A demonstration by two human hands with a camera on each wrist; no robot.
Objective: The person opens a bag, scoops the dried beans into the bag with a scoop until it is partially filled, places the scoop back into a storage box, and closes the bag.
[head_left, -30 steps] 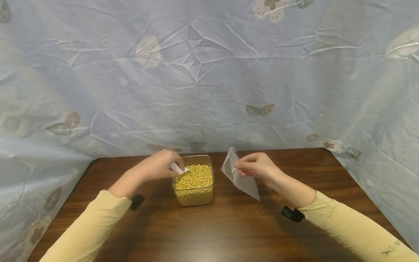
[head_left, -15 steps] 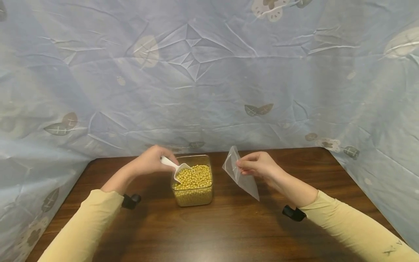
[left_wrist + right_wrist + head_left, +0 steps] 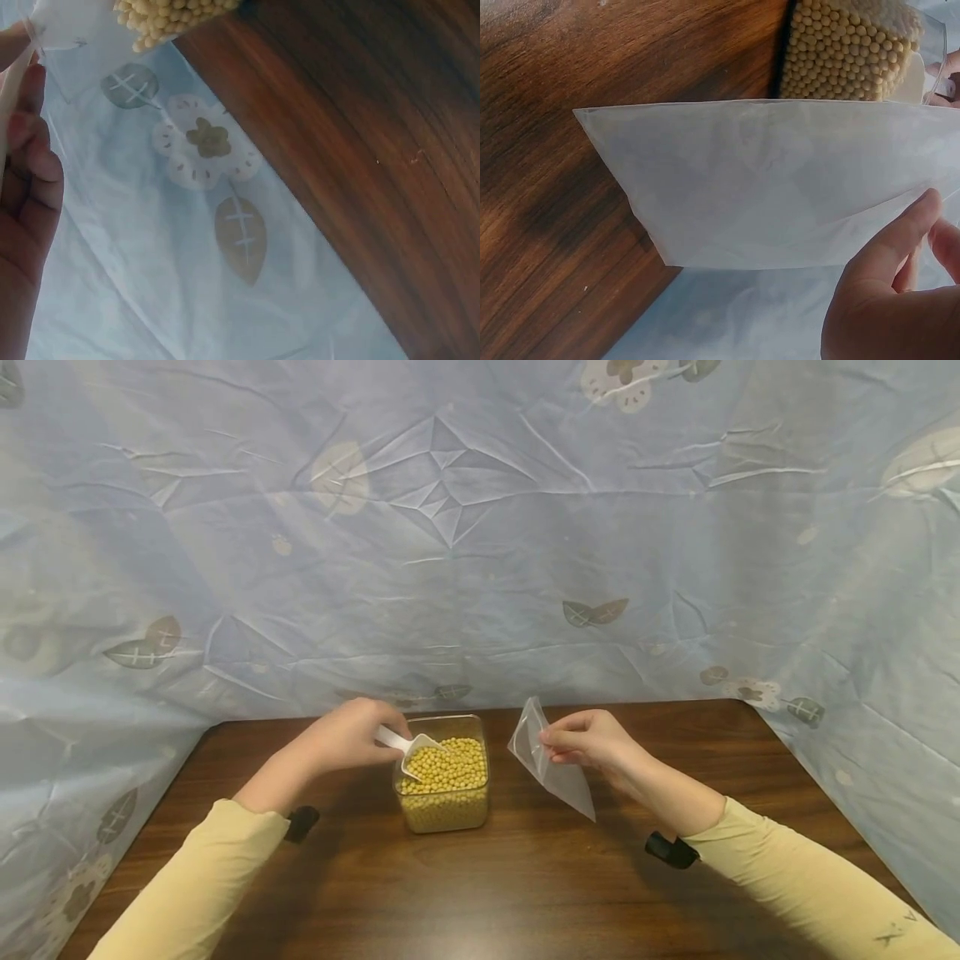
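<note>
In the head view my left hand (image 3: 345, 737) grips the handle of a white scoop (image 3: 418, 748). The scoop's head rests among yellow soybeans (image 3: 453, 763) at the left side of a clear square container (image 3: 446, 814). To the right of the container, my right hand (image 3: 592, 742) pinches a translucent plastic bag (image 3: 551, 768) near its upper edge, and the bag hangs tilted. In the right wrist view the bag looks flat, with no beans seen in it. The left wrist view shows curled fingers (image 3: 34, 150) along the scoop's handle, with part of the container cut off above.
A dark brown wooden table (image 3: 465, 893) carries the container. Behind it and at both sides hangs a pale blue, creased cloth (image 3: 465, 568) with leaf and flower prints. Black straps with small devices (image 3: 671, 850) sit on the wrists.
My left hand has drawn back slightly left, and the scoop has turned so its head and handle show more plainly at the beans. The right hand and bag stay nearly still.
</note>
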